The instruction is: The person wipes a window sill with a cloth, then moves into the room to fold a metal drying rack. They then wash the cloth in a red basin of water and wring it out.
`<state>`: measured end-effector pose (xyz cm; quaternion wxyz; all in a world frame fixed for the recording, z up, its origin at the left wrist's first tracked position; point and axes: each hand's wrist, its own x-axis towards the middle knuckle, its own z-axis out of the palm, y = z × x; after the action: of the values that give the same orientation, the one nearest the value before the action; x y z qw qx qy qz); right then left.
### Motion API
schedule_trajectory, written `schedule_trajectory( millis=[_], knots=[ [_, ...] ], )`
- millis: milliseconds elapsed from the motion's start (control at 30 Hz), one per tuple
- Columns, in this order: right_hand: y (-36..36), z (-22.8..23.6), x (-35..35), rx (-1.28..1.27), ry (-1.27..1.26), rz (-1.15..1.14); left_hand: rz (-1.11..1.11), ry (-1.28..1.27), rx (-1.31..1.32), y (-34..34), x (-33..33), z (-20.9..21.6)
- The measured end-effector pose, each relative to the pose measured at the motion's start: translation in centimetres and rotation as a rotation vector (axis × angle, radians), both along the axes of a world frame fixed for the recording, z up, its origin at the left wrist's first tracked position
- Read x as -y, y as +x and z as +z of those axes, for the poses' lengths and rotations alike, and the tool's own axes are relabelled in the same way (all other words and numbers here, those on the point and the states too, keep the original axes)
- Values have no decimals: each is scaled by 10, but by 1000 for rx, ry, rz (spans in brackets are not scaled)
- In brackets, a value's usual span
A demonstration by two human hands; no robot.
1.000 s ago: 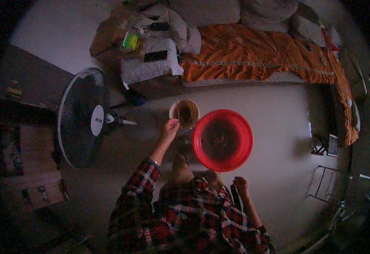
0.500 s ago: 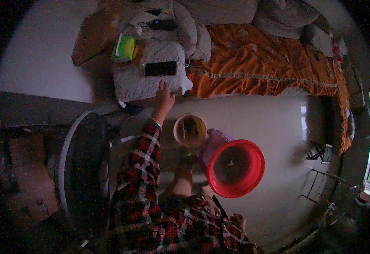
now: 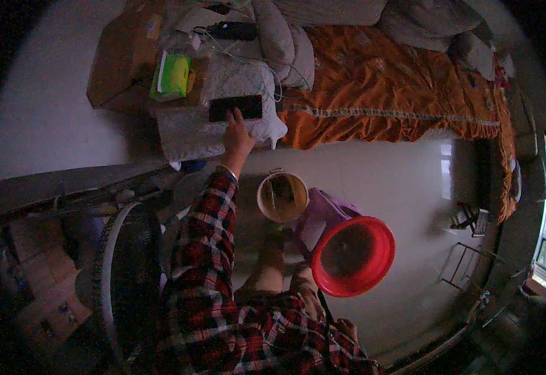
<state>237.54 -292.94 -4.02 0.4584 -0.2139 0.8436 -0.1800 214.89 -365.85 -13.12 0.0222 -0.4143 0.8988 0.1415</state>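
My left hand (image 3: 238, 136) reaches forward with its fingers stretched out. Its fingertips lie over the near edge of a black flat rectangular device (image 3: 223, 109), like a phone or small tablet. The device rests on a white quilted cover (image 3: 188, 128) at the end of the couch. My right hand (image 3: 347, 328) is low by my body, dim and mostly hidden by the plaid sleeve, so its fingers cannot be made out. Left of the device sits a green and white packet (image 3: 174, 76).
A red basin (image 3: 382, 275) stands by a purple stool (image 3: 313, 228) and a cream bucket (image 3: 263, 209) near my legs. A large round fan (image 3: 107, 269) is at my left. An orange cover (image 3: 373, 94) drapes the couch, and a cardboard box (image 3: 120, 59) leans far left.
My left hand has moved forward, from just short of the black device to having its fingertips over the near edge. The whole view has shifted slightly.
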Motion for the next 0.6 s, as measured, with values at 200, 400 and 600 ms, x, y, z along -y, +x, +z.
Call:
schedule_trajectory(
  millis=[200,400,600],
  knots=[
    [-34,17,38,20,16,-18,-264,-5,-128,1,-19,-11],
    [-14,-15,8,64,41,5,-305,83,-220,-10,-32,-15],
    [8,-55,-18,61,-141,-207,-364,120,-260,-10,-103,-3]
  ],
)
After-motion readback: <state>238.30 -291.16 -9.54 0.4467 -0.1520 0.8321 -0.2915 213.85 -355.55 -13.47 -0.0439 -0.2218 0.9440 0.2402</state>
